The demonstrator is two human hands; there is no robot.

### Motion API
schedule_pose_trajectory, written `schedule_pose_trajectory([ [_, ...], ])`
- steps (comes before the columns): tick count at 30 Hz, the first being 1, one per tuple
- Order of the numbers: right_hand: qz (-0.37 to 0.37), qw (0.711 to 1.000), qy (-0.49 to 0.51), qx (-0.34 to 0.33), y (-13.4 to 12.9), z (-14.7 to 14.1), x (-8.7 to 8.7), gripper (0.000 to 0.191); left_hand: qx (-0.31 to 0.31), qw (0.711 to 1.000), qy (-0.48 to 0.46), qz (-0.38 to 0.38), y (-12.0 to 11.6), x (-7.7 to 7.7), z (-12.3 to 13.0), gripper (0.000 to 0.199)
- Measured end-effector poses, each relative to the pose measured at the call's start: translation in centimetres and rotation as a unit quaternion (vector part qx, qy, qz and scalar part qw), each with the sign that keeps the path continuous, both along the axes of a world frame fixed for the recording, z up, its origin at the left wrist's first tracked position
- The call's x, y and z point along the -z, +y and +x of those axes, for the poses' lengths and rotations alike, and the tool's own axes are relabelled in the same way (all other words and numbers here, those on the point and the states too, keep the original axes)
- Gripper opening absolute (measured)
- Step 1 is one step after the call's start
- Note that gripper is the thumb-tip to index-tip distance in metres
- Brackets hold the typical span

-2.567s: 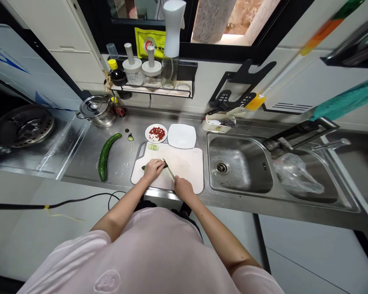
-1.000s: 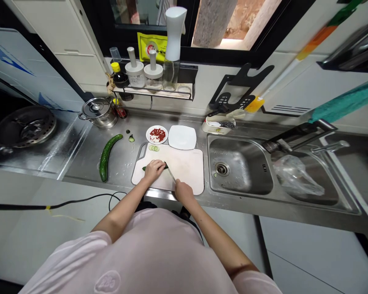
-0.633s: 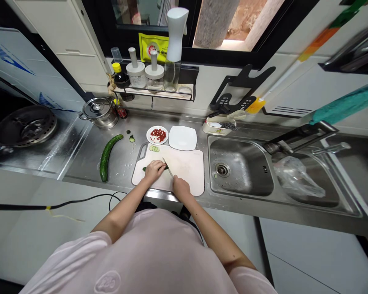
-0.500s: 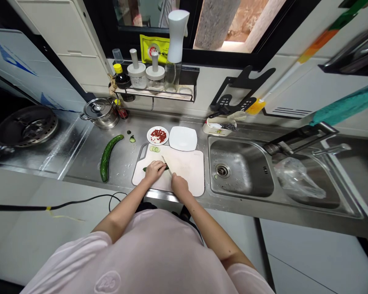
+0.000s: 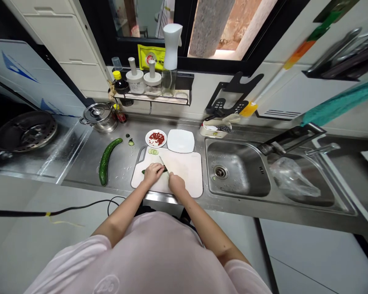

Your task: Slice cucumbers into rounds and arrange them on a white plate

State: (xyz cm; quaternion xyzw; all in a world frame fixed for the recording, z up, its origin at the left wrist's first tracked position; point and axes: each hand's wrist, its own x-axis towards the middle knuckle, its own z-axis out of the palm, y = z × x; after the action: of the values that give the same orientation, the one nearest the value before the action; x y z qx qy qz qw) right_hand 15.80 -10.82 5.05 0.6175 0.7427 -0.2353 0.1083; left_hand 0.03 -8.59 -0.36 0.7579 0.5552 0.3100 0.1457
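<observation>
My left hand (image 5: 153, 173) is closed over a short piece of cucumber (image 5: 144, 172) and presses it on the white cutting board (image 5: 185, 171). Most of that piece is hidden under the fingers; green ends show on both sides. My right hand (image 5: 176, 183) grips a knife (image 5: 163, 161), whose narrow blade points away from me just right of the left fingers. Several pale cucumber slices (image 5: 153, 151) lie at the board's far left, beside its grey handle. A whole, curved cucumber (image 5: 106, 162) rests on the steel counter to the left.
Behind the board stand a small plate of chopped red pieces (image 5: 156, 138) and a square white plate (image 5: 180, 141). Cucumber ends (image 5: 131, 142) lie nearby. A lidded pot (image 5: 99, 118) and wok (image 5: 26, 131) are left; a sink (image 5: 239, 169) is right. A condiment shelf (image 5: 153, 98) hangs above.
The camera view has shifted slightly. Both hands stay at the board, the left on the cucumber piece and the right on the knife, with the blade barely moved.
</observation>
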Motion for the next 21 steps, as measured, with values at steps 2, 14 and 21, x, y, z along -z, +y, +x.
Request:
schedule_pose_trajectory([
  [2,-0.001,1.0,-0.008,-0.002,-0.6,0.5,0.0,0.023,-0.004,1.0,-0.002,0.0,0.0,0.1,0.0,0.019],
  [14,-0.01,1.0,-0.022,-0.007,-3.2,2.4,0.5,0.022,-0.005,1.0,-0.004,-0.004,0.0,0.1,0.1,0.018],
  [21,-0.011,1.0,-0.014,-0.005,-1.1,0.9,0.4,0.025,-0.004,1.0,-0.003,-0.003,0.0,0.0,0.2,0.019],
])
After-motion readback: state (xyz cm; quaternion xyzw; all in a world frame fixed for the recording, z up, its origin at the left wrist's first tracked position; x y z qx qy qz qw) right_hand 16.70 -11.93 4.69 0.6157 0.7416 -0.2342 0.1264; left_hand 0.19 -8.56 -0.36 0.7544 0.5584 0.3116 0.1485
